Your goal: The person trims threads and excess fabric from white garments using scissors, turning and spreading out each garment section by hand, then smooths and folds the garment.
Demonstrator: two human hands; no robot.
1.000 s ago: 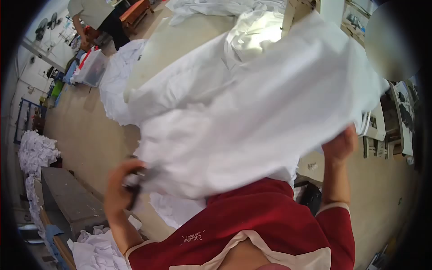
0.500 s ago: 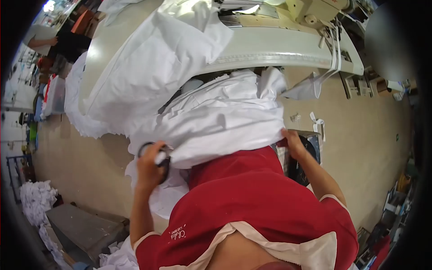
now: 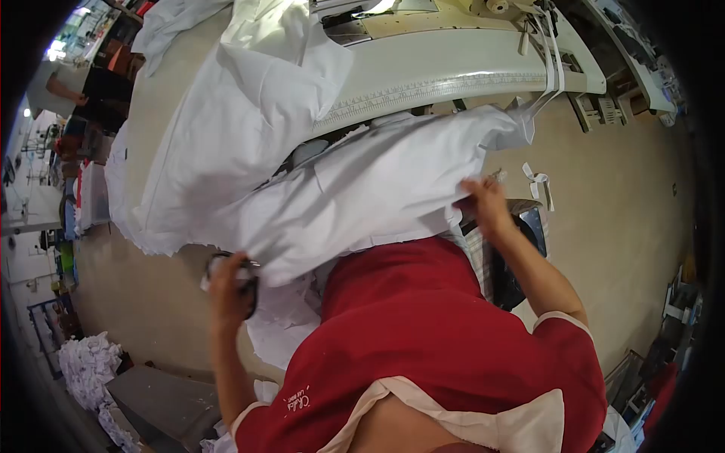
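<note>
A large piece of white cloth [image 3: 362,189] lies across my lap and reaches up to the sewing table's front edge. My left hand [image 3: 229,291], at the cloth's left end, is closed around a pair of scissors [image 3: 251,296] with black loop handles; motion blurs their outline. Whether those fingers also grip the cloth I cannot tell. At the right end, my right hand [image 3: 489,208] pinches the cloth's edge between thumb and fingers. More white fabric [image 3: 242,98] is draped over the table's left side and hangs down.
The sewing table [image 3: 445,64] has a ruler strip along its front edge, with machine parts [image 3: 495,7] above. White straps [image 3: 555,60] hang at its right. A grey box [image 3: 162,400] and a white fabric heap [image 3: 89,366] are at lower left. Another person [image 3: 64,90] is at upper left.
The cloth's far right part has spread up and right toward the straps. My right hand has moved up slightly, and my left hand has shifted left and down with the scissors.
</note>
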